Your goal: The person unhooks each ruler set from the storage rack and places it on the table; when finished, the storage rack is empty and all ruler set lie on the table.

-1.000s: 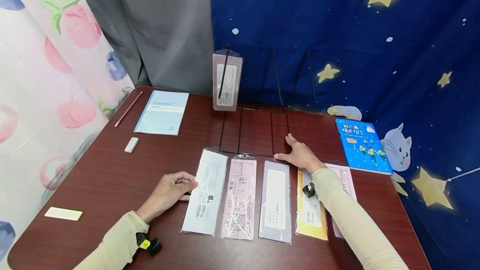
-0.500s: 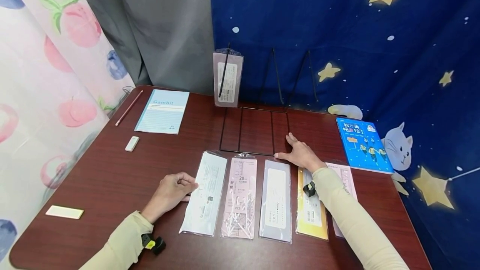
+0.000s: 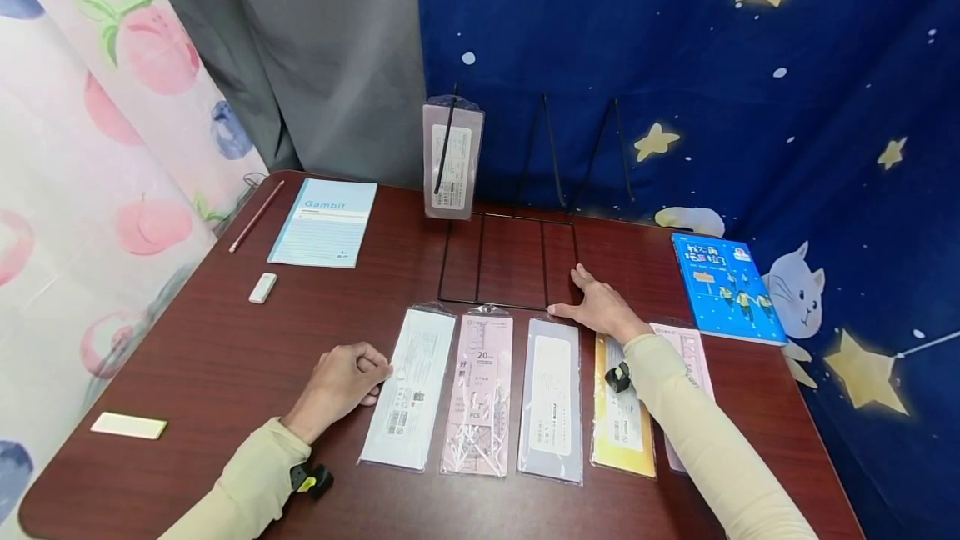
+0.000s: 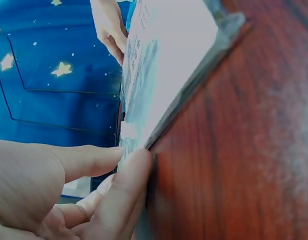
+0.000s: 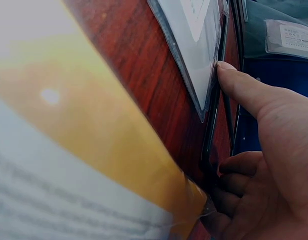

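Observation:
Several flat plastic-sleeved packets lie side by side on the dark red table (image 3: 225, 357). My left hand (image 3: 341, 382) is curled at the left edge of the white packet (image 3: 408, 386). In the left wrist view its fingertips (image 4: 131, 167) pinch that packet's edge (image 4: 174, 65), which is raised a little. My right hand (image 3: 600, 307) lies flat by the front right corner of a black wire stand (image 3: 495, 306). Its thumb (image 5: 244, 87) touches the top of the grey packet (image 3: 551, 398). A pink packet (image 3: 480, 394) lies between the white and grey ones.
A yellow packet (image 3: 618, 432) and another pink one (image 3: 686, 348) lie partly under my right forearm. One packet (image 3: 452, 161) leans upright on the stand. A blue book (image 3: 726, 277) is at right. A light blue notebook (image 3: 325, 222), pencil (image 3: 257, 217), eraser (image 3: 262, 287) and white strip (image 3: 129, 426) are at left.
My left hand's fingers have curled tighter at the white packet's edge, and the packet has shifted slightly. The right hand has not moved.

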The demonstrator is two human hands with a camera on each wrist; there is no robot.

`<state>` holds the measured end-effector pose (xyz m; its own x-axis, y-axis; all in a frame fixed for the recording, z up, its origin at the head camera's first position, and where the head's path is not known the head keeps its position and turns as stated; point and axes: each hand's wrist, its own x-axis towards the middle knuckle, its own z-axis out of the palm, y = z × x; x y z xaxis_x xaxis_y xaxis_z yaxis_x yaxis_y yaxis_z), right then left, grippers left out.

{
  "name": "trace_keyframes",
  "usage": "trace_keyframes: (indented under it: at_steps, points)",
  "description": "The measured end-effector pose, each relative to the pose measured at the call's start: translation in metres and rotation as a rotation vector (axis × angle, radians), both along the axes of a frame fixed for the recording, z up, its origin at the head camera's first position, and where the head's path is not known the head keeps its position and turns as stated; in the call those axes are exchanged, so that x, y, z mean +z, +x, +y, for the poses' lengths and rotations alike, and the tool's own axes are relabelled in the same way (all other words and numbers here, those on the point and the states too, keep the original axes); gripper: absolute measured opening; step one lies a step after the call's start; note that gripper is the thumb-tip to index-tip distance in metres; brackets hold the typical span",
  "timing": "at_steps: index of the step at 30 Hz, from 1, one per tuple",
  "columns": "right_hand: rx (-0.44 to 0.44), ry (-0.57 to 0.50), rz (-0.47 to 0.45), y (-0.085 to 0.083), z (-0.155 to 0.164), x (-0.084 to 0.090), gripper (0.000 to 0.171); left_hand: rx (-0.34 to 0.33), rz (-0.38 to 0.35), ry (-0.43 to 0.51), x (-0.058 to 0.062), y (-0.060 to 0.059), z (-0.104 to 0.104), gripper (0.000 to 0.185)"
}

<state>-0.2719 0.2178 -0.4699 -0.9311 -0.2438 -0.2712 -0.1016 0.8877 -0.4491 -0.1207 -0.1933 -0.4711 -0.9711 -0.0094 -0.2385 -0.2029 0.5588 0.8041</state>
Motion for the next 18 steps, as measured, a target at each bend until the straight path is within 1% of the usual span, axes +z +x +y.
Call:
trace_keyframes:
  at_steps: [3,7,9,12,15,18]
  points:
    - [-0.003,-0.006,-0.004,0.001,0.0,0.0,0.105,-0.01,-0.011,-0.016,0.0,-0.002,-0.001,0.009]
    - [-0.007,-0.014,-0.012,0.001,-0.001,0.0,0.105,-0.029,-0.009,-0.043,0.003,-0.009,-0.006,0.011]
    - [-0.008,-0.014,-0.012,0.001,0.0,-0.001,0.106,-0.038,-0.007,-0.026,0.005,-0.014,-0.009,0.013]
    - [-0.007,-0.013,-0.009,0.001,0.0,-0.001,0.106,-0.069,-0.002,0.024,0.01,-0.025,-0.014,0.019]
    - [-0.008,-0.014,-0.007,0.0,0.0,-0.002,0.105,-0.101,0.0,0.068,0.016,-0.041,-0.019,0.028]
    - [-0.012,-0.011,-0.004,0.0,0.0,-0.002,0.105,-0.124,0.017,0.09,0.026,-0.056,-0.022,0.035]
